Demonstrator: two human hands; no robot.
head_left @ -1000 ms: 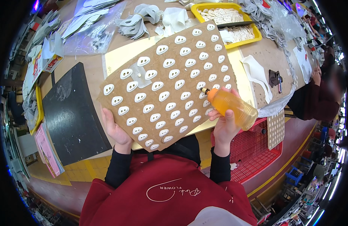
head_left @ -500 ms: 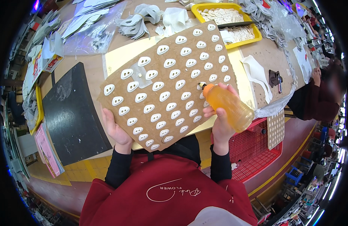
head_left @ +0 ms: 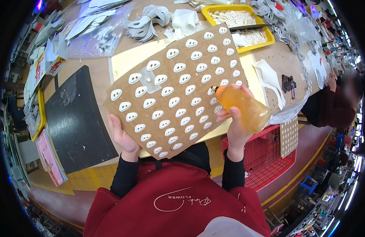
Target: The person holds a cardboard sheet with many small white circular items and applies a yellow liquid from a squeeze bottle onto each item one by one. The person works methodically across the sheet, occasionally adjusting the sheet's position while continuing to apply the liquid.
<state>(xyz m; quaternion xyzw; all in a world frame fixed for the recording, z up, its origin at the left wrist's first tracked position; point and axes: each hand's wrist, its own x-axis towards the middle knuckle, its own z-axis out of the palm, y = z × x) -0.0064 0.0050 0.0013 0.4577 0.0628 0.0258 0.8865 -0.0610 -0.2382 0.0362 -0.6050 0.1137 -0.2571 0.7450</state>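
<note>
A brown board (head_left: 158, 112) carries rows of small white rounded pieces (head_left: 174, 102), each with two holes. My left hand (head_left: 124, 136) grips the board's lower left edge, its fingers partly hidden beneath. In my right hand (head_left: 237, 118) is a squeeze bottle (head_left: 247, 108) with an orange cap and amber liquid. The bottle is tilted, and its dark, narrow tip (head_left: 214, 89) is at a white piece in the board's right part; I cannot tell whether it touches. Through the board's upper left, near one piece, a pale translucent patch (head_left: 151, 81) shows.
A yellow tray (head_left: 271, 40) of white pieces stands at the far right. Behind the board lie bundled grey cutouts (head_left: 145, 24). A black panel (head_left: 77, 118) leans at left; a red basket (head_left: 265, 166) sits at lower right. Another person (head_left: 336, 98) is at far right.
The bottle and my right hand have shifted slightly to the right. The board has moved a little to the right too, with my left hand still on its edge.
</note>
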